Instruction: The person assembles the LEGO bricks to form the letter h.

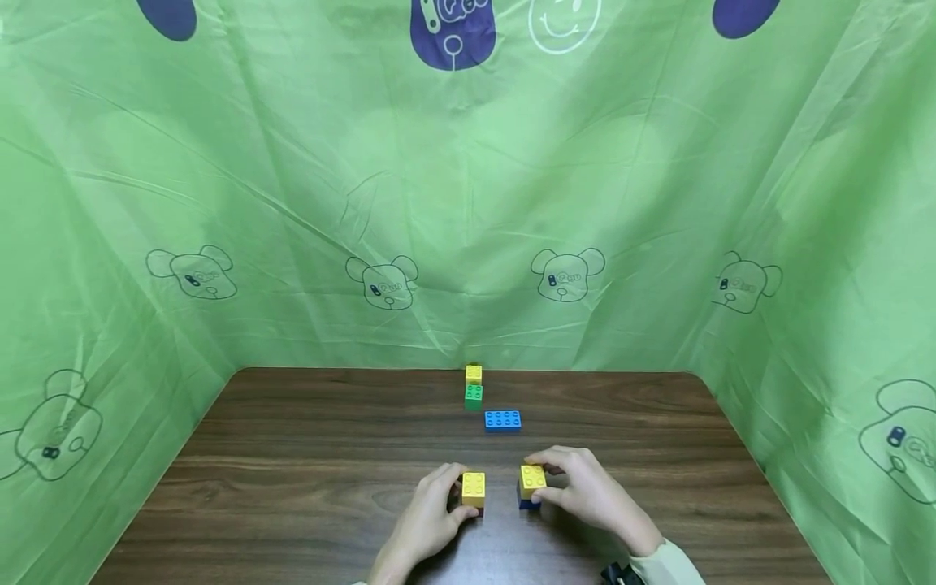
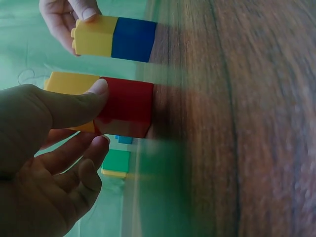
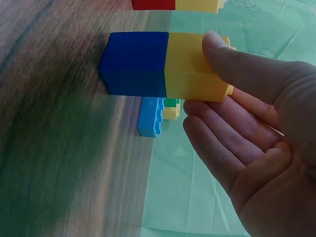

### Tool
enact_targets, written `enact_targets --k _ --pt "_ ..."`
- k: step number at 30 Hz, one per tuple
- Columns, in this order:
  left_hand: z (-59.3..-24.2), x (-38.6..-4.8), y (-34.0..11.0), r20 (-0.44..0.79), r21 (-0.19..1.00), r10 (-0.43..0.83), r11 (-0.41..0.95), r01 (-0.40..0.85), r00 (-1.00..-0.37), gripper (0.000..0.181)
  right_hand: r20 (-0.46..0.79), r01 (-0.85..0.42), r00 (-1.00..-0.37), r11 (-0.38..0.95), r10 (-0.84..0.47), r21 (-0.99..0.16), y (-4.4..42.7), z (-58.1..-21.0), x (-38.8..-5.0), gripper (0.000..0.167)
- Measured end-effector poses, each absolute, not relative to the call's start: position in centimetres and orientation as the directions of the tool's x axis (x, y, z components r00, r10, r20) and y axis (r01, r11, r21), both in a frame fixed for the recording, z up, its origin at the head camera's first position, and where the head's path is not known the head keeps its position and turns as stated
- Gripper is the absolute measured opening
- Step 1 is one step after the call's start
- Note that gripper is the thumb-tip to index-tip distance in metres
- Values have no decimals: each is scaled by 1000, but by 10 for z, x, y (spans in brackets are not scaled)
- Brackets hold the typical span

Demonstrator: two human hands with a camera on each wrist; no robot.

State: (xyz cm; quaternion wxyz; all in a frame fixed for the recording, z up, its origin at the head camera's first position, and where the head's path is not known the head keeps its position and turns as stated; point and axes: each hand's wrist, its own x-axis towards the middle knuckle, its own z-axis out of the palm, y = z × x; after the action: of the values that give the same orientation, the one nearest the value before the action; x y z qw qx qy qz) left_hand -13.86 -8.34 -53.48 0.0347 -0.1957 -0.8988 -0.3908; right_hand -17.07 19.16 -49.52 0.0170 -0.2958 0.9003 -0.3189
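My left hand (image 1: 427, 516) pinches a two-brick stack between thumb and fingers. A yellow brick (image 1: 474, 487) sits on top of a red brick (image 2: 129, 101), and the thumb lies across the seam. To the right, my right hand (image 1: 588, 491) grips a matching stack by its upper part. That one has a yellow brick (image 1: 532, 481) over a dark blue brick (image 3: 133, 64). Both stacks stand upright at the table surface, side by side with a gap between them.
Beyond the hands lies a longer light blue brick (image 1: 502, 421) on the wooden table (image 1: 329, 439). Behind it are a green brick (image 1: 474, 396) and another yellow brick (image 1: 474, 374) near the far edge. Green cloth (image 1: 468, 203) surrounds the table's back and sides.
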Motion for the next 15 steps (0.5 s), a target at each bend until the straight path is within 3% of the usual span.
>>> enact_targets --k 5,9,12,15 --pt "-536 -139 -85 207 693 320 620 369 -925 34 108 -520 -813 629 -573 -578 191 -492 -172 47" --pt "-535 -139 -84 187 703 314 619 350 -931 31 102 -526 -806 628 -583 -574 191 -490 -173 65" --pt "-534 -138 -83 171 707 303 625 331 -938 29 119 -496 -831 628 -543 -600 190 -485 -176 76" --pt "-533 -137 -83 150 705 283 641 303 -947 29 156 -472 -855 620 -494 -626 187 -477 -182 73"
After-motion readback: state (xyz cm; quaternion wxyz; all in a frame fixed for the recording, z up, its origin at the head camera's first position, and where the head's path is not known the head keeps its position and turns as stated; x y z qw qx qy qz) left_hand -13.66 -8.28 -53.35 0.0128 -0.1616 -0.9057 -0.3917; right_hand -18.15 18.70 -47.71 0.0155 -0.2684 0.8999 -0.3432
